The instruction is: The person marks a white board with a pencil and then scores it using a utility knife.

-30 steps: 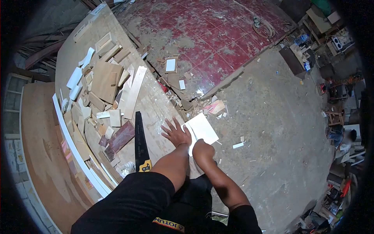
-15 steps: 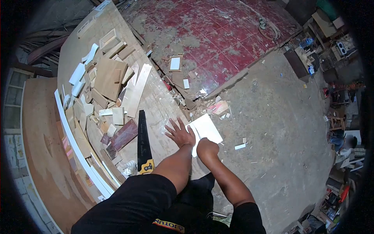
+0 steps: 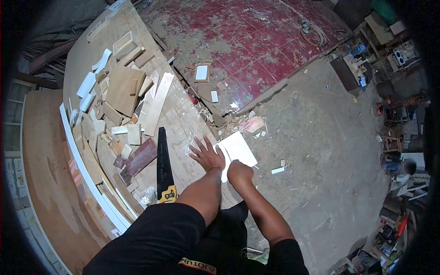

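Note:
My left hand (image 3: 208,158) lies flat with fingers spread at the table's edge, its thumb side against a white board (image 3: 239,147). The board juts out past the edge over the floor. My right hand (image 3: 239,174) is closed in a fist at the board's near side. A thin dark line runs across the board just ahead of that fist. What the fist grips is hidden by the fingers. To the left of my left arm lies a handsaw (image 3: 166,169) with a black blade and yellow handle.
The wooden table (image 3: 181,121) carries a heap of offcuts, with a flat wooden panel (image 3: 123,89) and a reddish-brown block (image 3: 141,156). Clear crumpled plastic (image 3: 148,195) sits near the saw handle. Scraps litter the concrete floor (image 3: 321,151). At the far right another person (image 3: 403,167) is visible.
The whole view has shifted slightly, so everything sits a little further left. Both hands keep nearly the same place on the table and white board.

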`<state>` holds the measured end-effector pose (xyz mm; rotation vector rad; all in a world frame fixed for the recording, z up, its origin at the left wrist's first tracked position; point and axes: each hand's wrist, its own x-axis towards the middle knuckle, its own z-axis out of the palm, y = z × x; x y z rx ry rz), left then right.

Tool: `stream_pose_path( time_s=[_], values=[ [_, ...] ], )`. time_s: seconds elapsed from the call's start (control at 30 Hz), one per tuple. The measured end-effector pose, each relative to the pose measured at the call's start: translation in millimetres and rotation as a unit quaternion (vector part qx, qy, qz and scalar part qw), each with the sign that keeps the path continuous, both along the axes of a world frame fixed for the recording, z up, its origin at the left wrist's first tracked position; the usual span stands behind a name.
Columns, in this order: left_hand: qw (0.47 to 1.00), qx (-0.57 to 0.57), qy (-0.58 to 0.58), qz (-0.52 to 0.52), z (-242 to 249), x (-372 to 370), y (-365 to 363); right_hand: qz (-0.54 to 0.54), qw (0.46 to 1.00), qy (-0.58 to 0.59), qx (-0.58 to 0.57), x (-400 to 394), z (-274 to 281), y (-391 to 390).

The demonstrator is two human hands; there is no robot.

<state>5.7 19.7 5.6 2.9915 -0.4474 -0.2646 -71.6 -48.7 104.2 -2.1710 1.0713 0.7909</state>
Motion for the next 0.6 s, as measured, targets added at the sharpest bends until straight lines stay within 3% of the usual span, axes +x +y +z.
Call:
stream_pose_path(
  time_s=[0.17,0.33,0.6],
  values=[
    [1.0,0.002,0.004,0.004,-1.2,0.3,-0.5,-0.002,1.0,-0.027,-0.004,12.8,-24.6,-4.2],
    [1.0,0.013,-0.002,0.001,0.2,1.8,-1.2,0.03,0.999,0.026,0.021,-18.9,30.7,-3.2],
    [1.0,0.019,0.024,0.002,2.1,1.1,-1.5,-0.021,0.999,-0.042,-0.01,8.5,-27.4,-1.0]
  ],
)
